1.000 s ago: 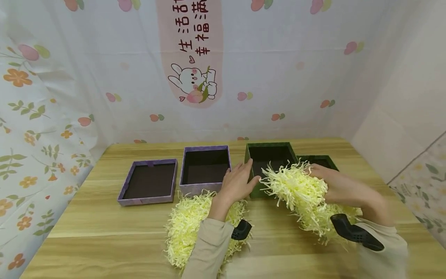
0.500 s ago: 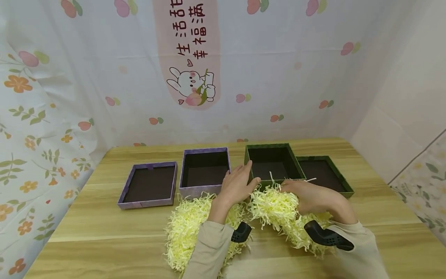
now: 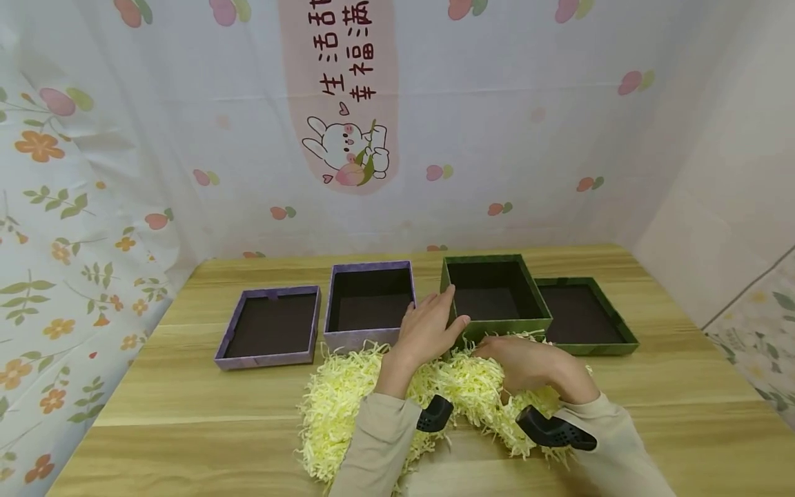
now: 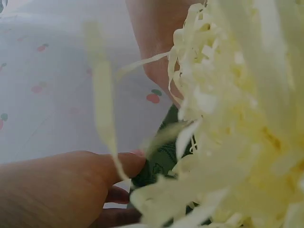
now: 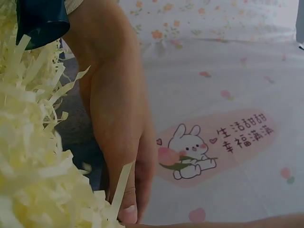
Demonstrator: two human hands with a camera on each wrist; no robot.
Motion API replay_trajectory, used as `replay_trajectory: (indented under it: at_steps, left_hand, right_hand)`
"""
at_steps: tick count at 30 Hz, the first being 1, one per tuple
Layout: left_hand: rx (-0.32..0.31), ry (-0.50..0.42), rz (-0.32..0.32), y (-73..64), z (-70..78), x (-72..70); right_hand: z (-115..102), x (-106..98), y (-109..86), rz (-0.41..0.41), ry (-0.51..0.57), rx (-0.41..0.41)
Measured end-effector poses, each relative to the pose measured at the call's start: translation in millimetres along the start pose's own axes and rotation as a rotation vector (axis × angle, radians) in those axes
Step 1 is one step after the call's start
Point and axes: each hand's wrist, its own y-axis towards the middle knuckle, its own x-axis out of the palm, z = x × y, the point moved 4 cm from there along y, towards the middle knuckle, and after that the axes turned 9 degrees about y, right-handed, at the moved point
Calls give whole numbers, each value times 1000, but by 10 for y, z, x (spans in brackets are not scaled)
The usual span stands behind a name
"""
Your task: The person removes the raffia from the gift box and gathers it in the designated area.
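Note:
My left hand (image 3: 428, 335) rests at the front left corner of an open green box (image 3: 512, 326), its fingers stretched along the side and its thumb at the front. In the left wrist view the thumb touches the green corner (image 4: 161, 159). Just in front of that box my right hand (image 3: 528, 362) grips a clump of pale yellow shredded paper (image 3: 475, 386), its fingertips buried in the strands. A larger heap of shredded paper (image 3: 338, 400) lies under my left forearm. Paper (image 5: 38, 118) fills the left of the right wrist view; most of the right hand is hidden there.
Left of the green box stands an open purple box (image 3: 360, 338), with a purple lid (image 3: 267, 361) beside it. A green lid (image 3: 596, 348) lies at the right. All are on a wooden table (image 3: 186, 442), with a printed cloth (image 3: 528, 138) hanging behind.
My right hand has come down and left with the shredded paper, from the front of the green lid to the front of the green box. The left hand stays at the box corner.

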Motion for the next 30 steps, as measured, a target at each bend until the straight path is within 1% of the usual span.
replay_trajectory:
  at_steps: [7, 9, 10, 13, 16, 18, 21, 23, 26, 30]
  left_hand:
    - [-1, -5, -3, -5, 22, -2]
    - [2, -9, 1, -4, 28, -3]
    - [2, -12, 2, -5, 31, -3]
    - [-4, -2, 2, -9, 31, -3]
    - [-17, 3, 1, -14, 24, -10]
    - [-23, 0, 0, -17, 22, -13]
    - [-19, -21, 2, -31, 26, -38]
    - [-19, -38, 5, -50, 24, -85]
    - [-18, -70, 40, -103, 12, -236]
    - [4, -117, 133, -213, 2, -496]
  right_hand:
    - [-1, -29, -52, 2, -13, 10]
    - [-12, -51, -86, 6, 0, -6]
    - [-19, -66, -104, 7, 22, -26]
    - [-51, -129, -163, -1, 89, -139]
    - [-55, -219, -247, 23, 153, -239]
    - [-39, -292, -332, 70, 164, -269]
    - [6, -395, -481, 165, 150, -261]
    - [37, -459, -579, 218, 134, -257]
    - [93, -556, -696, 287, 129, -245]
    - [186, -683, -814, 395, 124, -232]
